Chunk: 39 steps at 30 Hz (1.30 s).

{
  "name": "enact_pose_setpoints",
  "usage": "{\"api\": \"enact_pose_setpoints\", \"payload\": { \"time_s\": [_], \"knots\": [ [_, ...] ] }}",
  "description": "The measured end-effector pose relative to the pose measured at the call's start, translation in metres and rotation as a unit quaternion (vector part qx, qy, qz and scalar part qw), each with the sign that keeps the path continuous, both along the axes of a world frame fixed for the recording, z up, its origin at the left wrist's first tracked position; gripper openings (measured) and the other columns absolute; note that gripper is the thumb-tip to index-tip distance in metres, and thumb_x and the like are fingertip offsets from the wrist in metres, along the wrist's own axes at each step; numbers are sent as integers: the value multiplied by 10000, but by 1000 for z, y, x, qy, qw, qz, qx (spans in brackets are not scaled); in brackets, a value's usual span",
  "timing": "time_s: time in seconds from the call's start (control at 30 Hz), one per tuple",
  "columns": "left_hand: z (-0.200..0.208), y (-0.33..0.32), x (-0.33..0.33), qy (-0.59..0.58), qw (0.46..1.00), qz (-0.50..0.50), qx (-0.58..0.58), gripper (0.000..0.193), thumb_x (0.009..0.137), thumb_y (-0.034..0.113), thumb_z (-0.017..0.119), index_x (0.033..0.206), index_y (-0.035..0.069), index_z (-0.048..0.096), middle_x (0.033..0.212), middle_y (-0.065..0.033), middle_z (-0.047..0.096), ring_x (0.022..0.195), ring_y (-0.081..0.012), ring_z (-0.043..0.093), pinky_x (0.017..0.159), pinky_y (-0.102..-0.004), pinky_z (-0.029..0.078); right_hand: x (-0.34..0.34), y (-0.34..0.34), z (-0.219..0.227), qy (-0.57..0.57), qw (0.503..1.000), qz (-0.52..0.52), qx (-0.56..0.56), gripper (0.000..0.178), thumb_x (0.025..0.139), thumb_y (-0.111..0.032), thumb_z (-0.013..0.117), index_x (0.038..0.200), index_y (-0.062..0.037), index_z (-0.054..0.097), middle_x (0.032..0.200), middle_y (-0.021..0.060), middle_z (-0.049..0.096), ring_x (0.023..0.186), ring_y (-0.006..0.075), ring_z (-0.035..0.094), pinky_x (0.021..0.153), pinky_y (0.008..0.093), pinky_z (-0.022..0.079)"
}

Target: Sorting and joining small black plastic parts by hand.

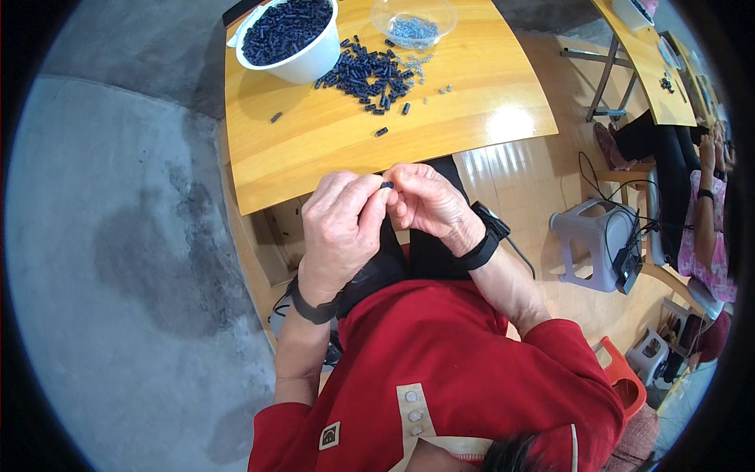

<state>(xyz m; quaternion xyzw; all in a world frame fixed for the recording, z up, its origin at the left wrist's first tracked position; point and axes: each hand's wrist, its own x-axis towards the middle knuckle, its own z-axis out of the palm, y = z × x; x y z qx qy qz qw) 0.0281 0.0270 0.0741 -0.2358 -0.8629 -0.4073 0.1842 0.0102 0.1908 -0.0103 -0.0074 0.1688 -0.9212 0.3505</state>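
Note:
My left hand is closed, its thumb and forefinger pinching a small black cylindrical plastic part just off the table's near edge. From the other side my right hand meets it, thumb and fingers pressed together at the same part. Whether the right fingertips also hold a second tiny piece is hidden. Beyond the hands, a loose pile of similar black parts lies on the wooden table. One single black part rests nearer to me.
A white bucket full of black parts stands at the far left, and a clear bowl of small transparent pieces beside it. A grey wall rises on the left. To the right are a plastic stool, cables and another person seated at a table.

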Motion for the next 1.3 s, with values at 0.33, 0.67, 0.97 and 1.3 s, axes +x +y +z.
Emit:
{"api": "enact_pose_setpoints", "payload": {
  "time_s": [0.33, 0.67, 0.97, 1.3],
  "knots": [
    [-14, -5, 9, -78, 988, 19, 131, 137, 819, -43, 701, 949, -5, 689, 816, -90, 656, 699, -174, 615, 627, -281, 484, 5, 3, 16, 72, 992, -80, 59, 173, 948, -140, 648, 1018, 18, 660, 822, 84, 686, 643, 129, 656, 576, 261, 570],
    [-5, -2, 5, -5, 1000, 15, -24, 172, 770, -71, 711, 924, -9, 668, 791, -120, 648, 688, -251, 632, 618, -327, 496, 1, 9, 17, 128, 973, -100, 163, 175, 940, -140, 663, 1005, 22, 657, 819, 79, 673, 638, 108, 630, 551, 245, 539],
    [-23, 1, 2, 43, 997, 30, -56, 184, 744, -64, 725, 900, 5, 654, 769, -125, 628, 688, -285, 624, 623, -362, 491, -2, 9, 12, 140, 960, -100, 222, 166, 942, -156, 662, 988, 3, 669, 791, 58, 673, 620, 97, 621, 546, 244, 532],
    [-5, 5, 5, 38, 992, 35, -112, 152, 735, -40, 726, 850, 6, 637, 737, -122, 604, 676, -307, 603, 630, -395, 476, 0, 9, 8, 104, 974, -108, 169, 173, 930, -175, 678, 937, -3, 660, 757, 66, 662, 597, 103, 612, 517, 250, 521]
  ]
}}
